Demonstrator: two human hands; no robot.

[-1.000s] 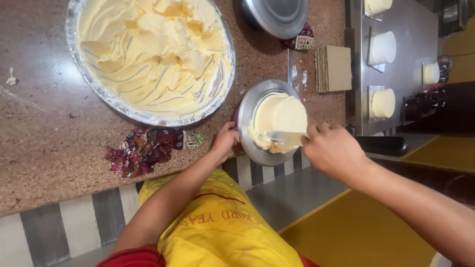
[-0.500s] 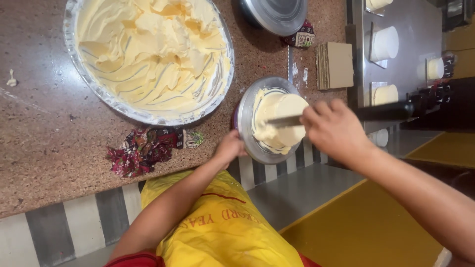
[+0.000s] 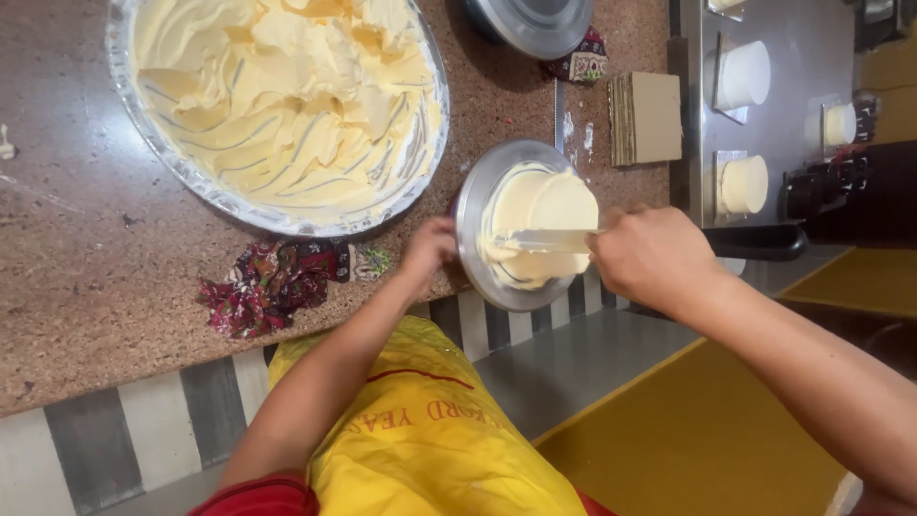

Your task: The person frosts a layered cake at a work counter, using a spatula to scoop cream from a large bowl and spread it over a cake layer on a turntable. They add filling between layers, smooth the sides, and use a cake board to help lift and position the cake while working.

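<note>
My right hand [image 3: 654, 258] is clenched around the handle of a flat metal spatula [image 3: 544, 241], its blade laid across the cream-covered side of a small round cake [image 3: 540, 225]. The cake sits on a round metal turntable [image 3: 475, 225], directly between my two hands at the near edge of a speckled brown stone counter [image 3: 86, 287]. My left hand [image 3: 428, 250] rests against the turntable's rim, fingers curled on its edge; I cannot tell how firmly they grip. Beyond my left hand, farther onto the counter, stands a large shallow metal bowl [image 3: 287, 222] full of pale yellow whipped cream, marked with scrape lines. Just outside my left hand, near the counter's edge, lies a crumpled dark red patterned cloth [image 3: 267, 285]. Beyond my right hand, a stack of square brown cardboard cake boards [image 3: 650, 117] lies on the counter, and past the turntable is a second round metal stand [image 3: 535, 24], partly out of view. Farther out beyond my right hand, a steel surface [image 3: 793, 105] carries several small white iced cakes [image 3: 743, 75]. A yellow apron [image 3: 430, 440] covers my front, below both forearms.
</note>
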